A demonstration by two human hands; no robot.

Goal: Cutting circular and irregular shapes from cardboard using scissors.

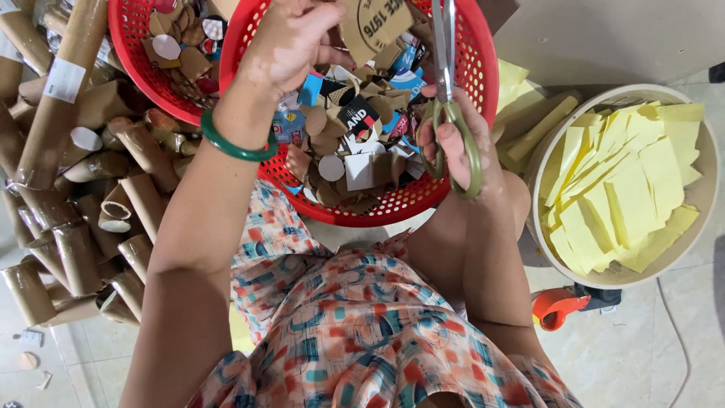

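My left hand [291,41], with a green bangle on the wrist, grips a piece of brown cardboard [375,26] above a red perforated basket [476,83]. My right hand [453,143] holds scissors [451,113] with olive-green handles, fingers through the loops and the blades pointing up beside the cardboard. The basket below both hands is full of cut cardboard scraps, round discs and printed bits [355,143].
A second red basket [140,64] of scraps sits at the upper left. Several brown cardboard tubes [83,189] lie piled on the left. A round beige tub [706,189] of yellow paper strips stands on the right, an orange tape dispenser [557,306] below it.
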